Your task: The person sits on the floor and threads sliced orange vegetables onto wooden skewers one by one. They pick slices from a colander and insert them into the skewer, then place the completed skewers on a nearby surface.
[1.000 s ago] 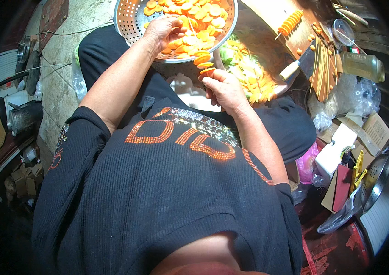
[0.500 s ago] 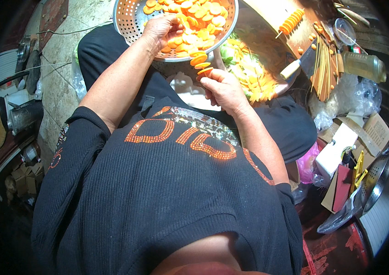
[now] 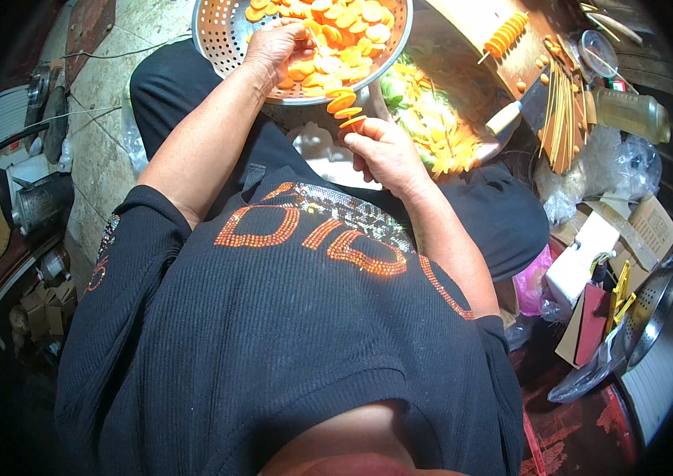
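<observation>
A metal colander point(image 3: 224, 36) full of round orange carrot slices point(image 3: 350, 36) sits over my lap. My left hand point(image 3: 279, 54) is over its left part, fingers curled in among the slices; whether a slice is pinched there is hidden. My right hand point(image 3: 384, 152) grips the near end of a skewer, mostly hidden, with several carrot slices point(image 3: 344, 109) threaded along it in front of the colander's near rim. On the wooden board point(image 3: 467, 24) at the right lies another skewer full of carrot slices point(image 3: 505, 36).
Right of the colander lies a heap of carrot slices and green scraps point(image 3: 436, 119). Beyond it are a knife point(image 3: 503, 119), a bundle of thin skewers point(image 3: 563, 111) and a glass jar point(image 3: 630, 115). Cardboard point(image 3: 646, 226) and a second colander point(image 3: 654, 305) stand at the far right.
Hardly anything differs. My right hand and its threaded slices have shifted very slightly left and up; my left hand stays among the slices in the colander.
</observation>
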Demonstrator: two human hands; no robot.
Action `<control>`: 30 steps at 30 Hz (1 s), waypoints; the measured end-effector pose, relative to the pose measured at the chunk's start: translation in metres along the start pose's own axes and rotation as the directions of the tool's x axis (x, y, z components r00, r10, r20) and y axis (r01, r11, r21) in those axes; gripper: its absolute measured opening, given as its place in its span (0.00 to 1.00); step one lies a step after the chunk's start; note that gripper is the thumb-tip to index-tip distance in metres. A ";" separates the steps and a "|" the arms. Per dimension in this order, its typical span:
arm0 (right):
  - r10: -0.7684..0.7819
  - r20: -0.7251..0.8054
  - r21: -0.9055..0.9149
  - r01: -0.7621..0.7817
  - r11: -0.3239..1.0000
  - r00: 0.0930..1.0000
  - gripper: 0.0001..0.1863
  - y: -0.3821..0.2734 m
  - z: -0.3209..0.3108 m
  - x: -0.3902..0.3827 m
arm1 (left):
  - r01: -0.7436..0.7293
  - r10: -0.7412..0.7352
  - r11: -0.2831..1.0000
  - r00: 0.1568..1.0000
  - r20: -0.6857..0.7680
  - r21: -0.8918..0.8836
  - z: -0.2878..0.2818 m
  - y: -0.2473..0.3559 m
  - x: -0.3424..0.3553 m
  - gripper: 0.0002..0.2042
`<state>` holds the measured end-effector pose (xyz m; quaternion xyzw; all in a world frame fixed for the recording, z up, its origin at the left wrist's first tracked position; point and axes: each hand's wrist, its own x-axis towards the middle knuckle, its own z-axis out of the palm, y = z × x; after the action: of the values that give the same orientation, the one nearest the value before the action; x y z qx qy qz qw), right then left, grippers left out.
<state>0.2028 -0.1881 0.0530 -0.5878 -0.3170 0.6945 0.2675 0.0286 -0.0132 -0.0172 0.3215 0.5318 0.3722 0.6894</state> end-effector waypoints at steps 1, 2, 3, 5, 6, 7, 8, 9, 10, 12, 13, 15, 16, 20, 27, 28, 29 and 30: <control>0.011 0.006 -0.014 -0.011 1.000 1.000 0.11 -0.001 0.000 0.000 | -0.014 0.014 1.000 1.000 -0.001 0.013 0.000 -0.001 0.001 0.03; 0.022 0.011 -0.027 -0.022 0.999 1.000 0.11 -0.001 -0.001 0.000 | -0.027 0.027 0.999 1.000 -0.002 0.026 0.000 -0.002 0.001 0.03; 0.033 0.017 -0.041 -0.032 0.999 0.999 0.11 -0.002 -0.001 0.000 | -0.033 0.033 0.998 0.999 0.000 0.049 0.000 -0.003 0.001 0.03; 0.051 0.019 -0.093 -0.049 0.995 0.999 0.11 -0.003 -0.001 0.000 | -0.045 0.045 0.994 0.999 0.002 0.098 0.002 -0.002 -0.001 0.03; 0.059 0.020 -0.118 -0.056 0.991 0.998 0.11 -0.004 -0.001 0.000 | -0.058 0.058 0.991 0.998 0.006 0.120 0.002 -0.003 0.000 0.03; 0.058 0.016 -0.135 -0.056 0.989 0.998 0.11 -0.004 -0.001 0.000 | -0.070 0.070 0.988 0.998 0.010 0.141 0.002 -0.004 0.001 0.03; 0.058 0.012 -0.151 -0.055 0.987 0.998 0.11 -0.004 -0.001 0.000 | -0.082 0.081 0.983 0.997 0.014 0.162 0.001 -0.005 0.001 0.03; 0.057 0.008 -0.167 -0.055 0.984 0.998 0.11 -0.004 -0.001 0.000 | -0.089 0.088 0.980 0.996 0.010 0.180 0.002 -0.006 0.002 0.03; 0.061 0.007 -0.177 -0.059 0.983 0.998 0.12 -0.003 -0.001 0.001 | -0.095 0.095 0.976 0.995 0.009 0.198 0.002 -0.006 0.002 0.03; 0.069 0.004 -0.195 -0.067 0.979 0.998 0.12 -0.001 0.000 0.002 | -0.103 0.103 0.967 0.995 0.012 0.232 0.004 -0.006 0.002 0.03; 0.084 0.009 -0.211 -0.080 0.974 0.996 0.12 0.000 -0.001 0.003 | -0.106 0.105 0.963 0.994 0.016 0.247 0.005 -0.006 0.001 0.03; 0.113 0.018 -0.243 -0.105 0.964 0.993 0.12 0.001 -0.001 0.005 | -0.121 0.119 0.952 0.993 0.022 0.282 0.007 -0.006 -0.001 0.02; 0.127 0.020 -0.249 -0.118 0.961 0.992 0.12 0.000 -0.001 0.005 | -0.133 0.132 0.944 0.991 0.026 0.301 0.009 -0.006 -0.004 0.02; 0.118 0.023 -0.299 -0.106 0.948 0.993 0.12 0.001 0.001 0.005 | -0.156 0.153 0.924 0.988 0.038 0.348 0.014 -0.010 -0.005 0.02; 0.100 0.054 -0.316 -0.078 0.945 0.993 0.11 0.001 0.003 0.004 | -0.175 0.142 0.884 0.984 0.109 0.434 0.014 -0.007 0.001 0.03; 0.091 0.052 -0.312 -0.070 0.947 0.994 0.11 0.001 0.003 0.004 | -0.192 0.152 0.867 0.981 0.124 0.460 0.013 -0.007 0.003 0.03; 0.081 0.051 -0.308 -0.062 0.949 0.995 0.11 0.002 0.003 0.004 | -0.210 0.162 0.849 0.977 0.138 0.485 0.013 -0.007 0.004 0.03; 0.072 0.050 -0.304 -0.053 0.951 0.996 0.11 0.003 0.003 0.004 | -0.232 0.177 0.834 0.972 0.156 0.501 0.012 -0.007 0.003 0.03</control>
<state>0.1997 -0.1880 0.0484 -0.6104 -0.4088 0.6633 0.1427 0.0421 -0.0146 -0.0223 0.5681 0.5381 0.2706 0.5607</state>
